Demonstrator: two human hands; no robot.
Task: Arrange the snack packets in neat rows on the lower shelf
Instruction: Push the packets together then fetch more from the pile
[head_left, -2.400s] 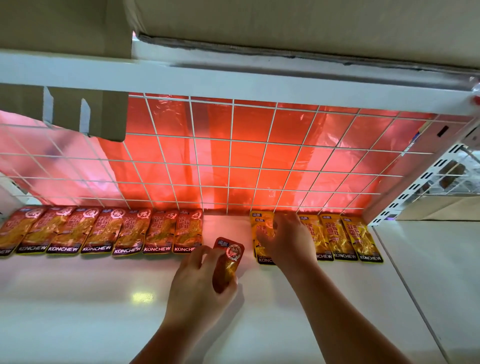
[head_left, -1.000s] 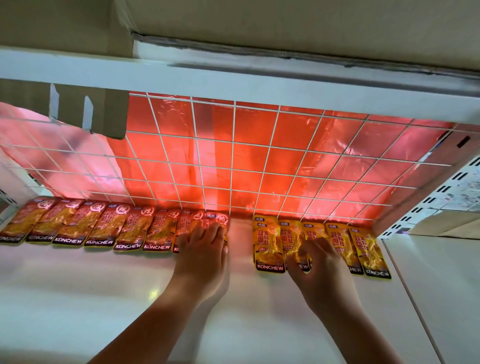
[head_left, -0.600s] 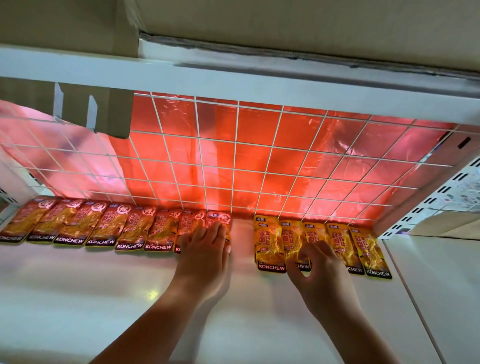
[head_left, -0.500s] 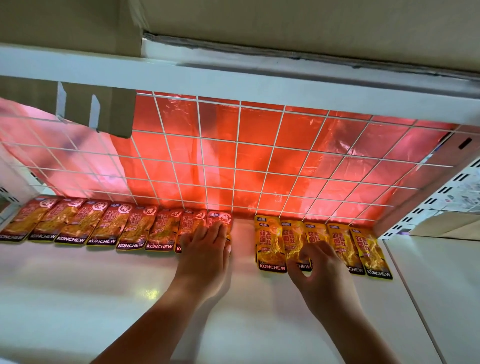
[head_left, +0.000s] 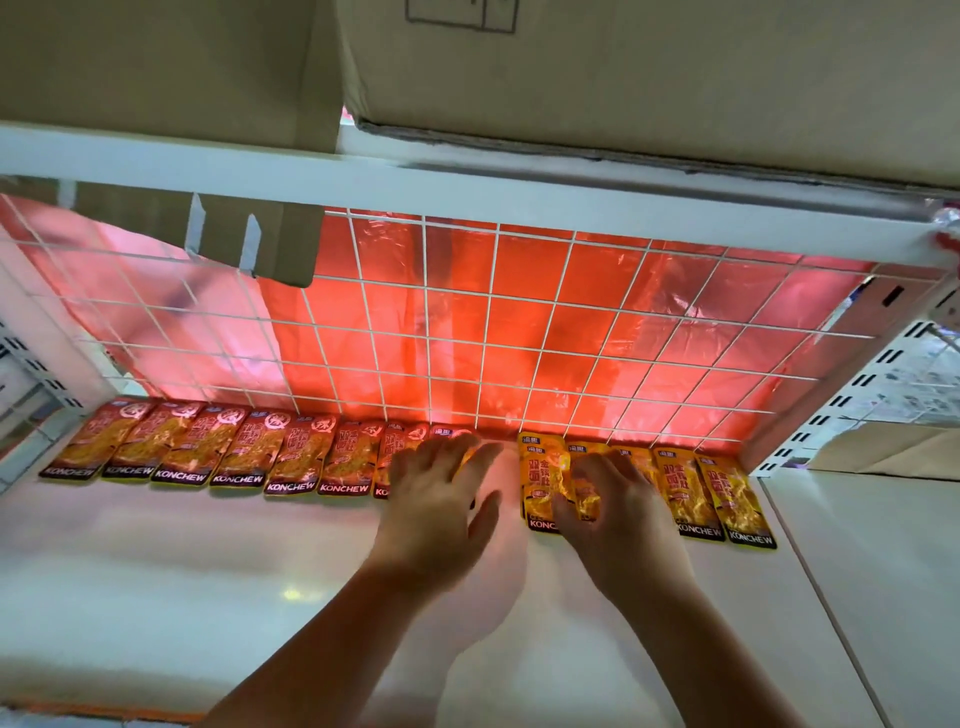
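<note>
Snack packets (head_left: 298, 457) lie in one row at the back of the lower shelf (head_left: 156, 571). The left hand (head_left: 441, 499) lies spread, released, over the red end; the right hand (head_left: 618, 514) touches yellow packets (head_left: 691, 493) with bent fingers, grasp unclear.

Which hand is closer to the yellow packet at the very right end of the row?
Right. The right hand rests on the yellow packets, one packet short of the end yellow packet; the left hand lies farther left, over the last red packet.

Cardboard boxes (head_left: 649, 73) above, red-backed wire grid (head_left: 519, 338)
</note>
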